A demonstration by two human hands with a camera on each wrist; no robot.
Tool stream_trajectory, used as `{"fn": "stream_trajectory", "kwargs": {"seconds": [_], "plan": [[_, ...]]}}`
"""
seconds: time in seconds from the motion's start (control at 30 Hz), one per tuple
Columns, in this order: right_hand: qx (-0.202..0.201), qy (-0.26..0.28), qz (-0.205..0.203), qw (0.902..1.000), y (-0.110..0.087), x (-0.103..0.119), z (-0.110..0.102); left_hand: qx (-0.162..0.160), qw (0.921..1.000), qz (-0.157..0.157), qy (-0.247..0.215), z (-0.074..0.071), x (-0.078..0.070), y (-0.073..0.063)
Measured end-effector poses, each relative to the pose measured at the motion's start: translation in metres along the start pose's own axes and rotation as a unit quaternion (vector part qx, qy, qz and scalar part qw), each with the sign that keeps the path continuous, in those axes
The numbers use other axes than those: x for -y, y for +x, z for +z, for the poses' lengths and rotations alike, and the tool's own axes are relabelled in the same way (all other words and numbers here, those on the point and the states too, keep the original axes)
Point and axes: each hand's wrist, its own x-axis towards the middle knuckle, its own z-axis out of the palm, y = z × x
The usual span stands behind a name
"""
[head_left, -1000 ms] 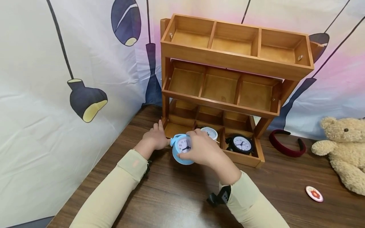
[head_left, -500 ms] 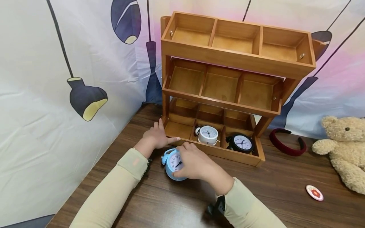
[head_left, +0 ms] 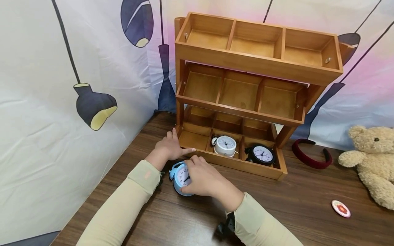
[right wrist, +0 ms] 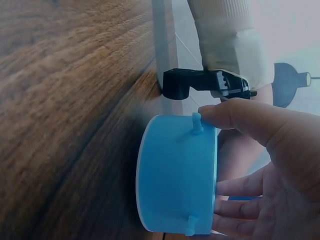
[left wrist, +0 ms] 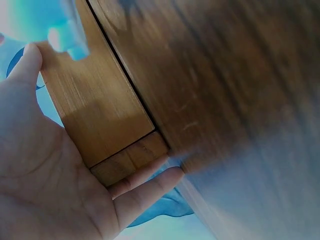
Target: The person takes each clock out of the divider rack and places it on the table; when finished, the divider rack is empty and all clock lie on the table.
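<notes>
My right hand [head_left: 204, 177] holds a light blue twin-bell alarm clock [head_left: 180, 178] by its rim, fingers at the far side and thumb at the near side. The clock's face tilts up, just in front of the wooden rack [head_left: 246, 167]. In the right wrist view the blue clock body [right wrist: 175, 172] with two small feet is close over the dark table. My left hand [head_left: 167, 149] rests at the rack's lower left corner, thumb stretched along the front board. In the bottom tier, a white alarm clock [head_left: 225, 146] sits in the middle compartment and a black alarm clock [head_left: 262, 154] in the right one.
Two more tiers of three compartments rise above, the top tray [head_left: 258, 58] being highest. To the right lie a dark red headband [head_left: 311, 159] and a round flower badge [head_left: 341, 208], near a teddy bear [head_left: 370, 160]. A printed curtain [head_left: 46, 136] hangs at the left.
The right hand has brought the blue alarm clock left and back from the rack's front edge toward the person. The left thumb now shows along the front board; that hand has barely moved.
</notes>
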Motion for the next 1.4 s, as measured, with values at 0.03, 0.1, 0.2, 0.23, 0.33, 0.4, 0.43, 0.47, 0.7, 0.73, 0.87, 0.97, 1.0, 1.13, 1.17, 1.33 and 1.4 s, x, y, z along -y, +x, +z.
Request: {"fn": "stream_trajectory", "kwargs": {"seconds": [0.03,0.1,0.2,0.23,0.33,0.4,0.43,0.47,0.7,0.73,0.87,0.97,1.0,1.13,1.17,1.33,1.4], "plan": [[0.001,0.0,0.001,1.0,0.0,0.0,0.001,-0.001,1.0,0.0,0.0,0.0,0.0,0.0],[0.002,0.0,0.001,1.0,0.001,0.0,0.002,0.0,1.0,0.0,-0.001,0.0,0.0,0.0],[0.004,-0.001,0.002,1.0,0.001,0.001,0.004,0.002,1.0,0.0,-0.003,0.0,-0.001,0.0],[0.005,-0.001,0.002,1.0,0.002,0.001,0.005,0.003,1.0,0.0,-0.004,0.0,-0.001,0.0],[0.003,-0.003,0.0,1.0,0.001,0.001,0.006,0.006,1.0,-0.001,-0.006,0.0,-0.001,0.0],[0.001,-0.003,-0.002,1.0,0.001,0.001,0.006,0.007,1.0,-0.002,-0.007,0.0,-0.001,0.0],[0.001,-0.004,-0.002,1.0,0.001,0.001,0.006,0.007,0.9999,-0.003,-0.007,0.0,-0.001,0.0],[0.001,-0.004,-0.002,1.0,0.001,0.001,0.006,0.006,1.0,-0.003,-0.007,0.001,-0.001,0.001],[0.003,-0.008,-0.002,1.0,0.002,0.002,0.008,0.005,1.0,-0.003,-0.007,0.002,0.0,0.001],[0.003,-0.009,-0.002,1.0,0.002,0.002,0.008,0.005,1.0,-0.003,-0.007,0.002,0.0,0.0],[0.006,-0.007,0.004,0.9999,0.002,0.001,0.009,0.006,0.9999,-0.003,-0.009,0.002,0.0,0.0],[0.014,0.005,0.011,0.9998,0.0,-0.001,0.009,0.006,0.9999,-0.002,-0.008,0.002,0.0,0.001],[0.016,0.008,0.014,0.9997,0.0,-0.002,0.008,0.005,1.0,-0.001,-0.008,0.002,0.0,0.001],[0.008,0.015,0.024,0.9995,-0.003,-0.009,0.003,0.002,1.0,0.001,-0.008,0.002,0.001,0.002],[0.002,0.015,0.027,0.9995,-0.004,-0.012,0.001,0.001,1.0,0.001,-0.008,0.002,0.001,0.002],[-0.061,0.014,0.043,0.9971,-0.006,-0.028,-0.008,-0.002,1.0,0.003,0.0,0.002,0.002,0.003],[-0.093,0.014,0.056,0.994,-0.005,-0.036,-0.011,-0.002,1.0,0.002,0.001,0.002,0.002,0.003]]}}
